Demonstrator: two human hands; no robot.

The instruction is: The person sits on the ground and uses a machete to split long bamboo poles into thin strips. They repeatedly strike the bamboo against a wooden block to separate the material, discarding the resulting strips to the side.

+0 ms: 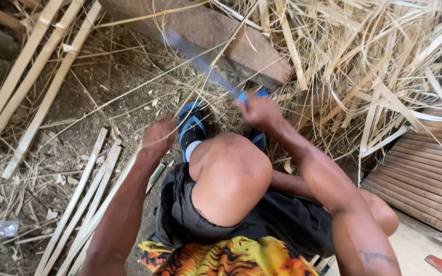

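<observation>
Two hands show: the left hand [157,137] and the right hand [260,111]. One long knife [200,62] with a blue handle runs up and left from the right hand. One thin bamboo sliver [216,57] crosses between the hands. Below the left hand lie about five split bamboo strips [85,204]; three longer slats [37,71] lean well left of it. One wooden block [231,41] sits above the right hand.

Blade [200,61]: dull grey metal, smooth, with a blue plastic grip at the right hand [260,110]. Block [221,38] behind the blade: rough, matt wood. Strips [85,199] left of the blade: pale split bamboo, smooth and matt. Shavings [364,61] right of the blade: dry, fibrous. Shorts [262,220]: matt black cloth.
</observation>
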